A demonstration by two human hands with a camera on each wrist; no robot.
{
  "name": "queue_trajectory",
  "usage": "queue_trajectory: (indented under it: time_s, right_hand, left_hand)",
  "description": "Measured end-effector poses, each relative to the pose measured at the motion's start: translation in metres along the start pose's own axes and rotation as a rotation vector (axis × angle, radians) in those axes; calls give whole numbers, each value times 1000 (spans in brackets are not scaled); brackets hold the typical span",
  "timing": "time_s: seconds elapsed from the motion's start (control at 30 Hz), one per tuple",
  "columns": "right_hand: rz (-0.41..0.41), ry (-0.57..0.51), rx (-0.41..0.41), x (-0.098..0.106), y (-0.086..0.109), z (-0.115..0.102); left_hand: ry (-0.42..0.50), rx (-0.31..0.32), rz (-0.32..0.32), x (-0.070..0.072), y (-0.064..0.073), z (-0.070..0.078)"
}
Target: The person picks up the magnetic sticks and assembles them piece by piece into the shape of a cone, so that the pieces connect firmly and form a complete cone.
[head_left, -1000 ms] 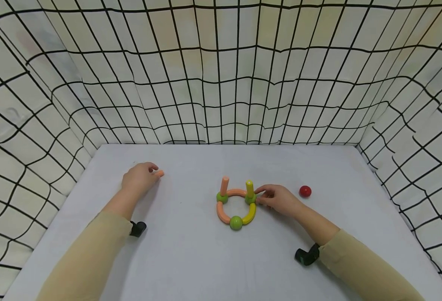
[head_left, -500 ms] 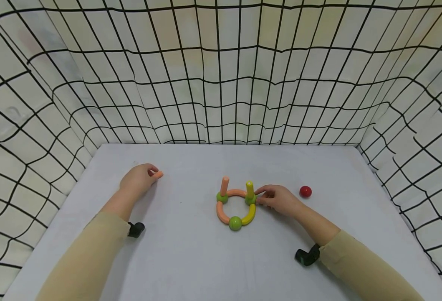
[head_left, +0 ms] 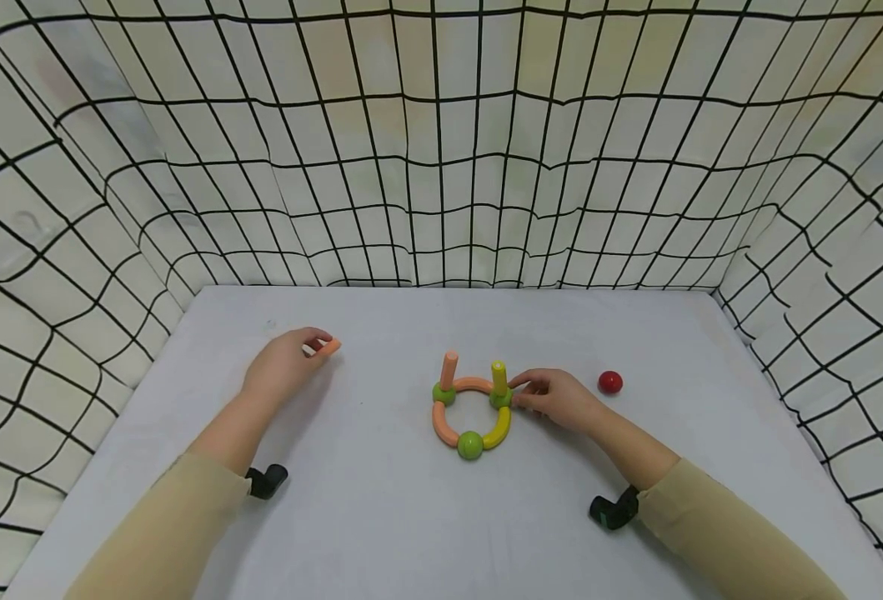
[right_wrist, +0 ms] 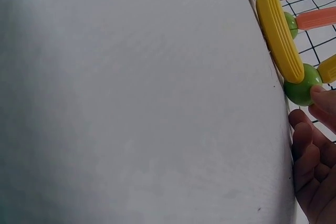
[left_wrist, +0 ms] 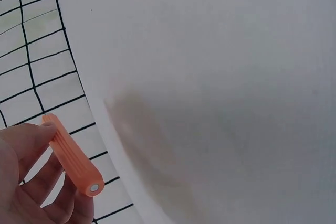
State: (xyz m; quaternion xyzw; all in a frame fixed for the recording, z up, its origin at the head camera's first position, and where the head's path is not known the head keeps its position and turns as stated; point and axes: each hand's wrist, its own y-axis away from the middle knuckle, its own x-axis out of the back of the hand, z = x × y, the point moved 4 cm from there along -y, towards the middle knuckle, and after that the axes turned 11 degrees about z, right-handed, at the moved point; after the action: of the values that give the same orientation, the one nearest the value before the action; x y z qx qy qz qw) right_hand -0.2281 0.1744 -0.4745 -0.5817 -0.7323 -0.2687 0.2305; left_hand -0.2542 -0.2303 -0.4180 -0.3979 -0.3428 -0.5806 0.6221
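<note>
My left hand [head_left: 279, 364] pinches an orange magnetic rod [left_wrist: 74, 156] between thumb and fingers, over the left side of the table. Its ribbed side and a round metal end show in the left wrist view. At mid-table lies a ring of curved orange and yellow magnetic rods joined by green balls. An orange rod [head_left: 449, 371] and a yellow rod [head_left: 499, 377] stand upright on its two far balls. My right hand [head_left: 561, 400] holds the right-hand green ball [right_wrist: 302, 88] with thumb and forefinger. The front green ball [head_left: 470, 445] joins a curved yellow rod [right_wrist: 279, 35].
A red ball [head_left: 609, 382] lies on the table to the right of my right hand. The white tabletop [head_left: 381, 517] is bounded at the back and sides by black netting [head_left: 474, 158] over white walls. Black wrist cameras hang beneath both sleeves.
My left hand has shifted slightly right and turned, lifting the orange rod so more of it shows. The ring and my right hand have stayed nearly still.
</note>
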Motion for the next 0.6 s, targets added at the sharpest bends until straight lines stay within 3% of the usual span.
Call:
queue_trajectory:
  time_s: [0.3, 0.6]
  right_hand:
    - [-3, 10, -6, -1, -1, 0]
    - [-3, 15, -8, -1, -2, 2]
  left_hand:
    - [70, 3, 24, -5, 17, 18]
    - [132, -33, 37, -6, 38, 35]
